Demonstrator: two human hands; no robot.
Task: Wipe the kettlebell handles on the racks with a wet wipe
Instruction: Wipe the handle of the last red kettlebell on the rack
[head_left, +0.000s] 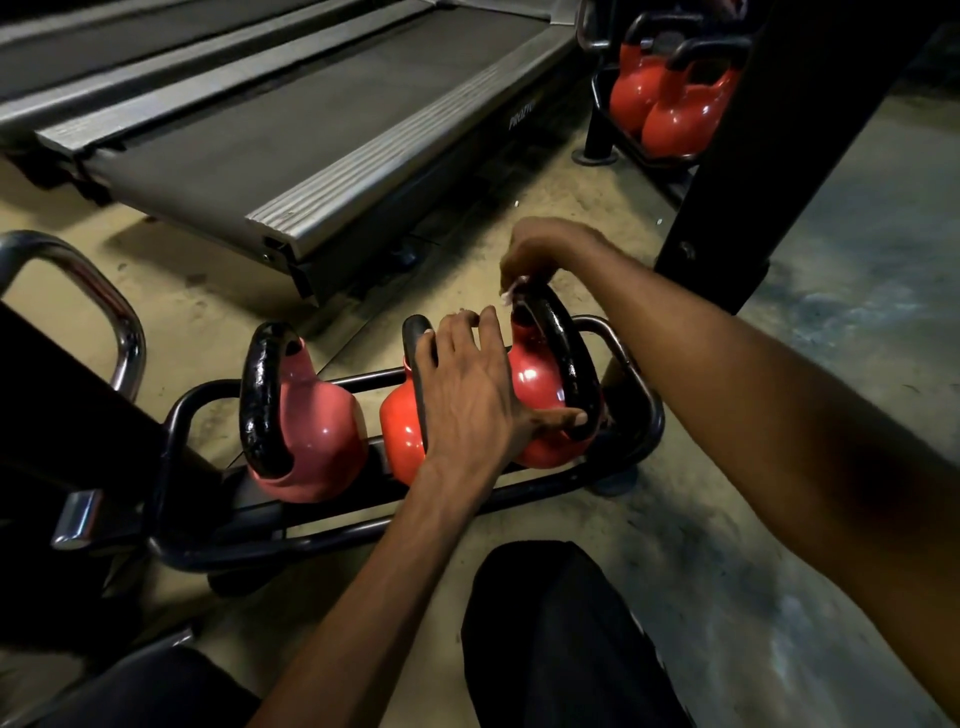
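Far left, a chrome bar (104, 306) curves up beside the low black rack (363, 525), which sits on the concrete floor (727, 519) with three kettlebells in a row. First comes the pink kettlebell (322, 426), its black handle glossy. Then the middle red kettlebell (400, 431), half hidden under the left hand (467, 395). That hand lies across its handle, fingers spread and fairly straight, thumb reaching out to touch the near foot of the next handle.

On to the end red kettlebell (535, 384) with its tall black handle (566, 353). Right at the top of it is the wet wipe (511, 291), a small white scrap against the metal. The right hand (550, 249) hangs over it from above, pinching that wipe in its fingertips. The hands are apart, one bell each.

Behind lies a treadmill (311, 119). Top right, a second rack (597, 93) holds two more red kettlebells (675, 104) beside a black post (779, 156).
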